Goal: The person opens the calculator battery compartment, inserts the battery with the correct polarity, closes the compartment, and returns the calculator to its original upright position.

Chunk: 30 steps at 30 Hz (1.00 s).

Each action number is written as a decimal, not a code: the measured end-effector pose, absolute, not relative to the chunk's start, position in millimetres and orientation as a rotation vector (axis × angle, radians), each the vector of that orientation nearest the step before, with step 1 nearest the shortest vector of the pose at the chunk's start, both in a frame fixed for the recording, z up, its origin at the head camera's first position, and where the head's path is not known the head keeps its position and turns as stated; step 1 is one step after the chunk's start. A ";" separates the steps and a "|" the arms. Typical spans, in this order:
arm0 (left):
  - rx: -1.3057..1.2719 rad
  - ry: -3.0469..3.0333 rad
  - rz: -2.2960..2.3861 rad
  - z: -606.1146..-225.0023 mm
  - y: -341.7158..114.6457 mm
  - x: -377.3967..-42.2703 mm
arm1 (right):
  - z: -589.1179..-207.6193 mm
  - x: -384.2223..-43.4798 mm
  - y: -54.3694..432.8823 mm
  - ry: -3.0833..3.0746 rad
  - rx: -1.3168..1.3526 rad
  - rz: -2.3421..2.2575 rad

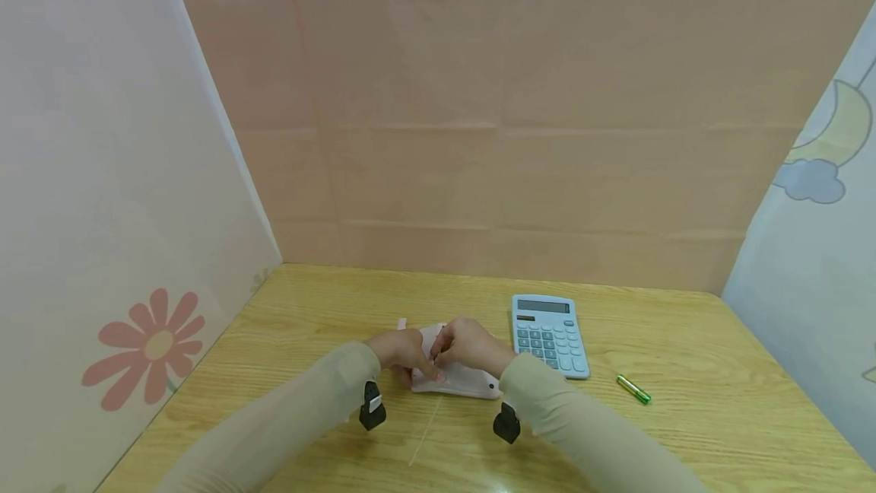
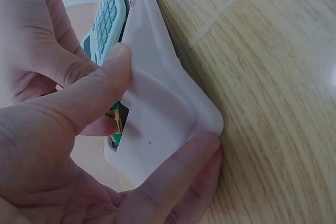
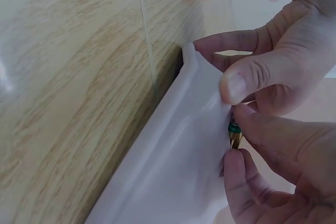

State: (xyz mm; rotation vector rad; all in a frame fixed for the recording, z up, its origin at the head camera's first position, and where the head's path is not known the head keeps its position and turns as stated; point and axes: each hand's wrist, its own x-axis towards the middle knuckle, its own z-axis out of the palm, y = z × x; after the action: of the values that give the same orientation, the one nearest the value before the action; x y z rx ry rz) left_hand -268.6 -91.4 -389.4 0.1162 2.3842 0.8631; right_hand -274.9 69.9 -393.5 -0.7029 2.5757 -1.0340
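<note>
Pink casing point(image 2: 163, 98), gripped by L hand point(image 1: 404, 350); R hand point(image 1: 472, 345) pinching green-gold batt. point(image 3: 235, 138), visible in wrist views only

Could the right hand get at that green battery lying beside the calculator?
Probably yes: the loose battery lies uncovered on the table, nothing blocking it. The right hand, though, would first have to leave the pale device.

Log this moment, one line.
left hand: grips pale device | right hand: pinches battery at device opening | table: blue calculator, loose battery
</note>
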 end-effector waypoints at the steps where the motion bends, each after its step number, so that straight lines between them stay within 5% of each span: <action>1: 0.119 2.386 0.858 -389.2 -91.1 -268.7 | -393.9 -275.1 70.3 2.571 -0.714 -1.039; 30: 0.108 2.409 0.799 -389.1 -90.8 -270.3 | -395.8 -280.8 76.0 2.571 -0.735 -1.029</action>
State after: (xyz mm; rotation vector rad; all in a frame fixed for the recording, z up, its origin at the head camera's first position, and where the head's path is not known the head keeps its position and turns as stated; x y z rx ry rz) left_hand -270.3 -90.8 -389.1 0.1079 2.4085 0.7994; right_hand -280.8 76.0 -395.8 -0.7348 2.5712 -1.0288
